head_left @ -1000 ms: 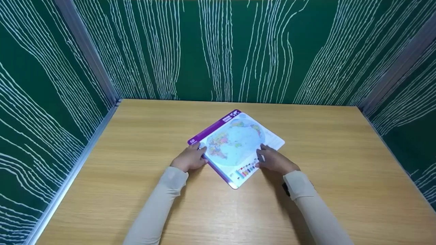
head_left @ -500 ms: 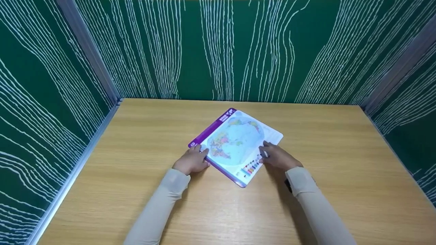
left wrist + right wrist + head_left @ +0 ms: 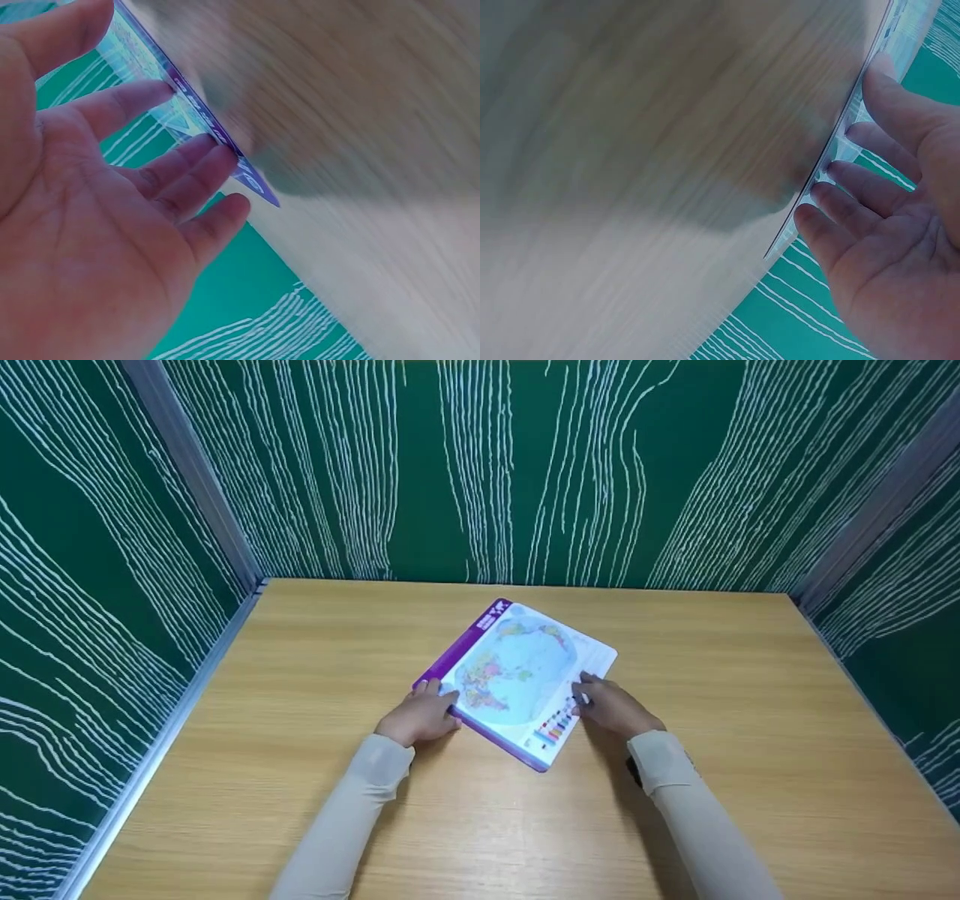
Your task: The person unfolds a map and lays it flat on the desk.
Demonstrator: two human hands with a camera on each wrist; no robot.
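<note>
A thin rectangular world map board (image 3: 517, 667), white with a purple band along one side, lies turned at an angle on the wooden table. In the head view my left hand (image 3: 421, 714) touches its lower-left edge near the purple corner. Straight fingertips of that hand rest along the board's edge in the left wrist view. On the opposite edge, beside the coloured legend, is my right hand (image 3: 616, 709). The right wrist view shows the right thumb and relaxed fingertips against the board's edge, spread rather than curled round it.
The wooden table (image 3: 480, 840) carries the board. Green walls with white wavy lines (image 3: 420, 472) stand behind and at both sides, with grey posts (image 3: 202, 465) at the corners. A metal strip (image 3: 150, 750) runs along the table's left side.
The map board has turned slightly counterclockwise: its far corner has shifted left and its near corner right. Both hands stay at its edges, having moved only slightly.
</note>
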